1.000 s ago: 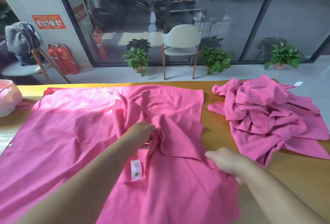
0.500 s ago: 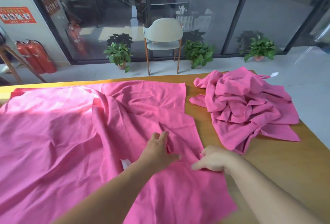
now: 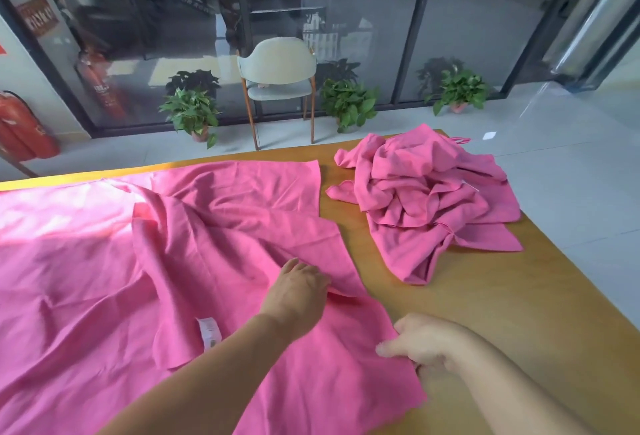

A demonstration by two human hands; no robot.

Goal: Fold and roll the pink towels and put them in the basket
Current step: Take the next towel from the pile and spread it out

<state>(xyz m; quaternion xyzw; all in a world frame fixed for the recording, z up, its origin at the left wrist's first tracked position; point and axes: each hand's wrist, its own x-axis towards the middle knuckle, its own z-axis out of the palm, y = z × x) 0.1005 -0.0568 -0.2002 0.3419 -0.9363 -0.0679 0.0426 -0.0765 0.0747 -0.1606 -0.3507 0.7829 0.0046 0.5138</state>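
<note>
A large pink towel [image 3: 104, 278] lies spread over the left and middle of the wooden table [image 3: 502, 313], with a folded-over flap and a white label [image 3: 209, 332] near the front. My left hand [image 3: 298, 287] rests on the flap's edge, fingers curled over the cloth. My right hand [image 3: 417, 343] pinches the towel's right edge near the front. A crumpled heap of pink towels [image 3: 429, 199] sits at the table's far right. The basket is out of view.
Beyond the table's far edge stands a grey chair [image 3: 278, 78] between potted plants [image 3: 192, 112] in front of a glass wall. A red fire extinguisher [image 3: 20, 133] is at the far left. Bare wood shows right of the spread towel.
My left hand has slid right along the flap's edge. My right hand has moved right and nearer to the towel's right edge. The view turned right, so the basket left the frame.
</note>
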